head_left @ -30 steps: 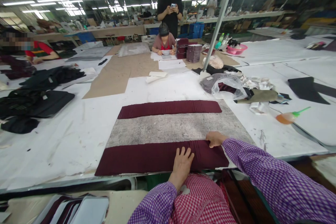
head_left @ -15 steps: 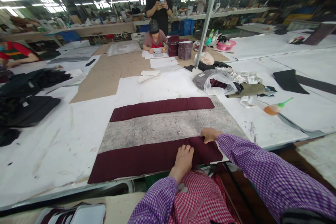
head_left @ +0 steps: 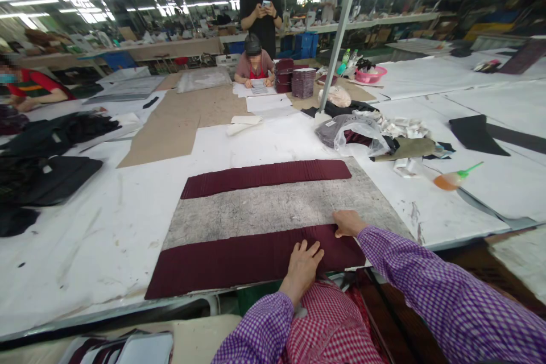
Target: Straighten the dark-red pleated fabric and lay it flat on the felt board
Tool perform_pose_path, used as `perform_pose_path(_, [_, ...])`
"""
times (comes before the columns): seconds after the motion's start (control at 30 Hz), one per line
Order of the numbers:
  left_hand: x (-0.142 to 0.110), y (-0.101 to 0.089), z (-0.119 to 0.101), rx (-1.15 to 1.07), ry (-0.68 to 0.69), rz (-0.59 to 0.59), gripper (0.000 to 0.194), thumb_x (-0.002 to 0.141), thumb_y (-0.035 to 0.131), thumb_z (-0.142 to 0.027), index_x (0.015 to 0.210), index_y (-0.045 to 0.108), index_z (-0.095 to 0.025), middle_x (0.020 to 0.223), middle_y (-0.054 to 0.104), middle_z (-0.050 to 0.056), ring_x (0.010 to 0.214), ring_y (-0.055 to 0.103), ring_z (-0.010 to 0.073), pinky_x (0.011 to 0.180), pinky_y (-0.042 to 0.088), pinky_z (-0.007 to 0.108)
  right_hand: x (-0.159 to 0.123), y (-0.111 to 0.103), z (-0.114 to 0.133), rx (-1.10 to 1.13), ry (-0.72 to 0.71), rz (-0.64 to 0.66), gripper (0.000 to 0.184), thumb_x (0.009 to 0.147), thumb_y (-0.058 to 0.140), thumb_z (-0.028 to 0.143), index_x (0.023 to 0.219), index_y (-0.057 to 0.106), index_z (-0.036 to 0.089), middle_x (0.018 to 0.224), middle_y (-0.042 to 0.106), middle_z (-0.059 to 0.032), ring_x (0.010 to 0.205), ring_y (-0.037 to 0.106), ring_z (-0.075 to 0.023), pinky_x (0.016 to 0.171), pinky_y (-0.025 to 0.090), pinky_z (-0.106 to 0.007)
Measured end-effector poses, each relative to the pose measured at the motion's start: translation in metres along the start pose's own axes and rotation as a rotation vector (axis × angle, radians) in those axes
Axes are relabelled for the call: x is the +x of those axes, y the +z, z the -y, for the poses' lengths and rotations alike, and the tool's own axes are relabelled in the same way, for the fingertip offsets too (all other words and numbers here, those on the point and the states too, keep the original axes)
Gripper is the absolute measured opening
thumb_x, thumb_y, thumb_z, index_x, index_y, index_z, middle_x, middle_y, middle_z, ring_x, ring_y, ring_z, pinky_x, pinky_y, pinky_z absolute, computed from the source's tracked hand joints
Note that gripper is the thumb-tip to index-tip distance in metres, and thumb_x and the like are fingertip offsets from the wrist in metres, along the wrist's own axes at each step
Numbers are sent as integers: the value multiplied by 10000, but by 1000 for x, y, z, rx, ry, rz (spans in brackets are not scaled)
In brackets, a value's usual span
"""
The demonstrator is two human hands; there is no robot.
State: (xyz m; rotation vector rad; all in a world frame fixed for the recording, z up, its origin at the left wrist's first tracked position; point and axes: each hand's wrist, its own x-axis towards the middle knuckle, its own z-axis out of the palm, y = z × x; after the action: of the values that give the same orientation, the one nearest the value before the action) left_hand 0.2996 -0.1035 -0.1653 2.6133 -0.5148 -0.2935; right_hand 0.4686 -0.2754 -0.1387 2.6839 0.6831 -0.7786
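Observation:
A long maroon fabric piece (head_left: 230,261) lies flat along the near edge of a worn grey board (head_left: 256,205). My left hand (head_left: 303,266) rests palm down on this fabric, right of its middle, with the fingers spread. At the fabric's far edge, close to its right end, my right hand (head_left: 348,223) is closed, fingers bent onto the edge and thumb beside them. Its fingertips are partly hidden. Across the far side of the board runs a second, narrower maroon fabric strip (head_left: 268,177), which neither hand touches.
A bottle of orange liquid (head_left: 447,181) with a green spout lies at the right. Beyond it are plastic-bagged pieces (head_left: 358,133) beside a metal pole (head_left: 341,34). Dark garments (head_left: 60,170) are piled at the left. A seated person (head_left: 255,65) works across the table.
My left hand's fingers have spread wider and shifted slightly right. The near fabric, rumpled and raised between my hands before, now lies flatter. My right hand stays at its far edge.

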Motion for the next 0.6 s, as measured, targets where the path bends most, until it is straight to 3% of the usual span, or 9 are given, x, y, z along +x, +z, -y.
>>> perform_pose_path(0.13, [0,1,1,-14,-4,-5,522,814,447,-163,1329,466,-241,1464,434,30,1274,398,332,1048,349,528,-21,10,-4,43,-12,-251,306,903,572,339,1149,576,157,1161,607,-85,1001,607,-226,856,502,-448])
perform_pose_path(0.27, [-2,6,2,-40,-11,-33,563,789,482,-148,1342,452,-245,1462,437,38,1289,382,332,1066,326,533,-27,43,33,105,-252,-471,394,949,482,356,1320,477,224,1406,467,-93,1244,468,-258,1040,354,-507])
perform_pose_path(0.4, [-2,13,5,-85,-16,-43,588,782,476,-116,1353,440,-253,1443,461,45,1314,352,323,1082,290,545,-17,83,59,134,-265,-578,514,939,490,375,1409,368,205,1523,300,-107,1383,266,-307,1110,187,-572])
perform_pose_path(0.5, [-2,16,10,-136,-11,-53,608,758,510,-114,1345,450,-259,1474,420,32,1324,341,323,1086,281,547,-9,98,43,144,-187,-631,533,935,497,375,1420,348,210,1542,253,-103,1399,222,-312,1121,129,-582])
perform_pose_path(0.6, [-8,18,15,-203,2,-79,581,759,514,-106,1315,485,-272,1469,432,4,1354,326,271,1121,259,496,-5,101,15,138,-97,-671,537,933,500,375,1419,348,205,1541,253,-107,1400,218,-314,1120,126,-583])
